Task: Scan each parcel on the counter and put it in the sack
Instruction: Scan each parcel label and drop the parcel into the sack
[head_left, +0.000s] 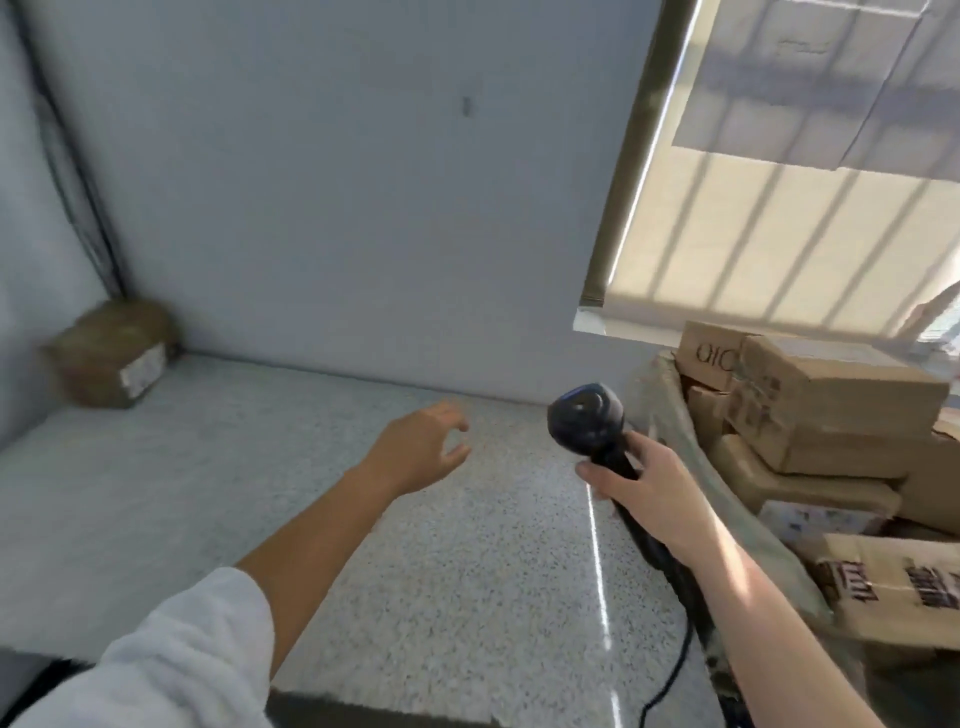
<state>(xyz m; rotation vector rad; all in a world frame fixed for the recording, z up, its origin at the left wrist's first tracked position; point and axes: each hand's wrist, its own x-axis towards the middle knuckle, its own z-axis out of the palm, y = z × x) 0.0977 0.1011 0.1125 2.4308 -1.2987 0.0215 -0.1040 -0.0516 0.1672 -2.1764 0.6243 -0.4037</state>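
I judge one parcel (111, 356) outstanding, far left on the counter (441, 597); sack (670, 410) well filled. Left hand (421, 447) released, right hand (647, 491) grasping scanner (584, 415).

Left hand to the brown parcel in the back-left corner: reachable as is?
Probably yes. The left hand holds nothing and only bare counter lies between it and the parcel, though it sits far back against the wall.
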